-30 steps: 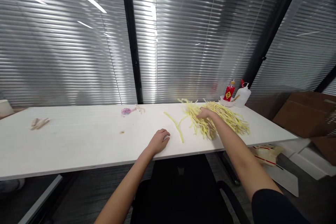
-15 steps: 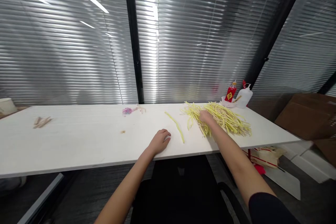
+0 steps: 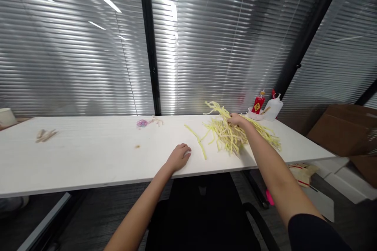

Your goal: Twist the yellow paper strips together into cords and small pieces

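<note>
A heap of yellow strips (image 3: 232,135) lies on the right part of the long white table (image 3: 88,157). My right hand (image 3: 239,119) is closed on a bunch of these strips and holds it a little above the heap, with loose ends sticking up to the left. One single yellow strip (image 3: 196,142) lies apart, left of the heap. My left hand (image 3: 179,156) rests near the table's front edge with its fingers curled loosely; nothing shows in it.
A red bottle (image 3: 257,104), a white squeeze bottle (image 3: 273,106) and a small white dish (image 3: 255,115) stand at the back right. A purple tuft (image 3: 142,123) and pale pieces (image 3: 44,135) lie farther left. Cardboard boxes (image 3: 347,129) sit on the right, a black chair (image 3: 203,211) below.
My right hand has closed on a bunch of yellow strips and lifted it up and back from the heap. My left hand has stayed in place.
</note>
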Demonstrator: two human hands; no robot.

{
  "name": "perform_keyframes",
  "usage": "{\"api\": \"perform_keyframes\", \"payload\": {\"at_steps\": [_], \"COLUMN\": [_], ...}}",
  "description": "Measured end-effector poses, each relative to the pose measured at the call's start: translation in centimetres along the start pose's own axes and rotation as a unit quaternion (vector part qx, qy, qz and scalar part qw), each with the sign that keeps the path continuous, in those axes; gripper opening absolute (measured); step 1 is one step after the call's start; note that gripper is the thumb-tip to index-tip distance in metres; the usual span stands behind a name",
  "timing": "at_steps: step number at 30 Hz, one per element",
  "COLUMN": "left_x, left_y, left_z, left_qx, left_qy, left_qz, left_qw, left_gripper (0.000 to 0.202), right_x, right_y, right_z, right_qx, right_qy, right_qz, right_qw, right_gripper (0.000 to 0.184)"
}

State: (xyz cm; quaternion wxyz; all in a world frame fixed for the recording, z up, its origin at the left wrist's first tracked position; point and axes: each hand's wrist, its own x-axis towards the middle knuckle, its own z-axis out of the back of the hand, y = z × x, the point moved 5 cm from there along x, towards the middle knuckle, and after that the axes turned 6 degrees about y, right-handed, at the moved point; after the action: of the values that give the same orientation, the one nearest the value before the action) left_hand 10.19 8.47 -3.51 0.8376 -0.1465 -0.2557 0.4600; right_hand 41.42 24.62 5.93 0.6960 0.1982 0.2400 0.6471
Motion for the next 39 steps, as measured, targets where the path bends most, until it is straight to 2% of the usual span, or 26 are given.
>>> {"api": "perform_keyframes", "payload": {"at_steps": [6,10,13,16,19,22,31,34,36,38,39], "left_x": [0.0,0.0,-0.1,-0.1,-0.1,-0.1,0.4,0.4,0.4,0.4,0.4], "left_y": [0.0,0.2,0.2,0.1,0.1,0.1,0.1,0.1,0.1,0.2,0.2], "left_z": [0.0,-0.1,-0.1,-0.1,0.0,0.0,-0.2,-0.2,-0.2,-0.2,-0.2], "left_qx": [0.001,0.002,0.002,0.0,0.0,0.003,0.02,0.025,0.029,0.03,0.03], "left_qy": [0.002,0.0,-0.001,0.0,0.0,-0.001,-0.002,-0.005,-0.007,-0.007,-0.007], "left_qz": [0.002,0.002,0.003,0.003,0.001,0.002,0.006,0.005,0.004,0.004,0.005], "left_qw": [1.0,1.0,1.0,1.0,1.0,1.0,1.0,1.0,1.0,1.0,1.0], "left_gripper": [0.023,0.024,0.024,0.024,0.024,0.024,0.026,0.028,0.028,0.029,0.029], "right_x": [0.1,0.4,0.3,-0.4,-0.9,-1.6,-2.1,-1.9,-1.6,-1.3,-1.2], "right_y": [0.1,0.7,2.2,3.9,4.8,4.9,4.8,3.8,2.5,1.0,0.3], "right_z": [-0.2,1.7,3.3,5.0,5.8,6.5,5.5,5.3,4.9,4.3,4.1], "right_qx": [0.032,0.077,0.123,0.123,0.083,0.063,0.116,0.142,0.085,-0.049,-0.121], "right_qy": [-0.043,-0.137,-0.141,-0.159,-0.142,-0.194,-0.118,-0.104,-0.09,-0.075,-0.077], "right_qz": [0.024,0.044,0.077,0.111,0.099,0.094,0.072,0.055,0.029,-0.022,-0.053], "right_qw": [0.998,0.987,0.979,0.973,0.981,0.974,0.984,0.983,0.992,0.996,0.988], "right_gripper": [0.025,0.027,0.028,0.027,0.023,0.021,0.023,0.022,0.023,0.03,0.035]}}
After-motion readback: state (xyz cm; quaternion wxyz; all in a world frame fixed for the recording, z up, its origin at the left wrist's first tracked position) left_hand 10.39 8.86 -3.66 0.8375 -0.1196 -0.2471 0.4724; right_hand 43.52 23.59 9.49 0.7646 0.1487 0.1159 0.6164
